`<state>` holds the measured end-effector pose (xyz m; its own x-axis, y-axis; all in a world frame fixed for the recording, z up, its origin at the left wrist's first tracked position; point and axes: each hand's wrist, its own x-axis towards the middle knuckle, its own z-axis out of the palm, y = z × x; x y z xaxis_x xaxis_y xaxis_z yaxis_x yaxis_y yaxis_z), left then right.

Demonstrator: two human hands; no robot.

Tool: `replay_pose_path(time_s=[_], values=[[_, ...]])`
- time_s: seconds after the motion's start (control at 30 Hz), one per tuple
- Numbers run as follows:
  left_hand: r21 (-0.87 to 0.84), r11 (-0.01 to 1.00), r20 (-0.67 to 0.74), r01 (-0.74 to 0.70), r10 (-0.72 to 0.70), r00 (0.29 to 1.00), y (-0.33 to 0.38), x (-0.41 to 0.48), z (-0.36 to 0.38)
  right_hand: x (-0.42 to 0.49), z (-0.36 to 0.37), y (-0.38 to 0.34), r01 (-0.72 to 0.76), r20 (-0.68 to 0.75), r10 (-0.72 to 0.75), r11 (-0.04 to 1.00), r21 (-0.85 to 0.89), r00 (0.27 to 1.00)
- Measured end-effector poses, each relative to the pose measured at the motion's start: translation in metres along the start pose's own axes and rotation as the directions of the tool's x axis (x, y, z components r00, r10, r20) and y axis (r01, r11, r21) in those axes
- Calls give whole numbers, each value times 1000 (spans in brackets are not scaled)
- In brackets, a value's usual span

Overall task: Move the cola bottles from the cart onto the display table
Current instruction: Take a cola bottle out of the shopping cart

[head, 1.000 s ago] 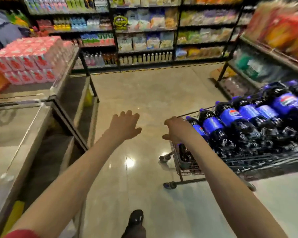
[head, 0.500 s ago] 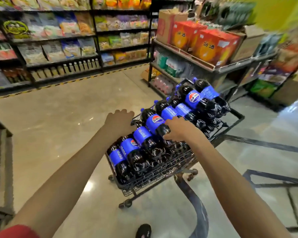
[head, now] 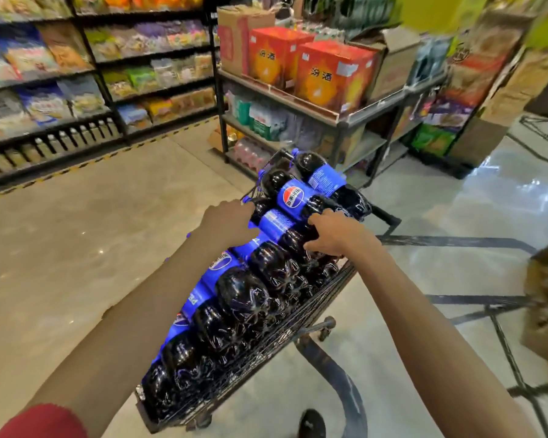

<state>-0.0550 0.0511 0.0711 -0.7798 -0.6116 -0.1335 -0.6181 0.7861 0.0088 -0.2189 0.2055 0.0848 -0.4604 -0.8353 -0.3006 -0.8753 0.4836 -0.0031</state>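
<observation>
both arms reach forward; left hand [head: 227, 221] and right hand [head: 339, 232] curled

Glossy beige floor [head: 76, 248], snack-filled shelves [head: 76, 74] at ten o'clock, metal rack [head: 345, 118] with red cartons [head: 329, 74] at one o'clock

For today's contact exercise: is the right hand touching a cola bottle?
Touching. The head view shows the right hand curled round a cola bottle, with no gap.
</observation>
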Motion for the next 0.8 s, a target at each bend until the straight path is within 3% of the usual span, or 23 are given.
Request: replay_pose_path(time_s=[0.23, 0.5, 0.67, 0.8], values=[[-99, 990, 49, 103, -98, 994, 38, 83, 9, 61, -12, 65, 25, -24, -25, 1000, -4, 999], [-191, 939, 46, 284, -281, 959, 51, 154, 12, 123, -20, 100, 165, 75, -160, 984, -61, 984], [-390, 848, 90, 358, -351, 932, 52, 183, 26, 154, -16, 101, 230, 110, -227, 973, -19, 968], [-573, 697, 179, 432, -408, 895, 50, 206, 44, 174, -10, 99, 220, 135, -224, 974, 46, 965]])
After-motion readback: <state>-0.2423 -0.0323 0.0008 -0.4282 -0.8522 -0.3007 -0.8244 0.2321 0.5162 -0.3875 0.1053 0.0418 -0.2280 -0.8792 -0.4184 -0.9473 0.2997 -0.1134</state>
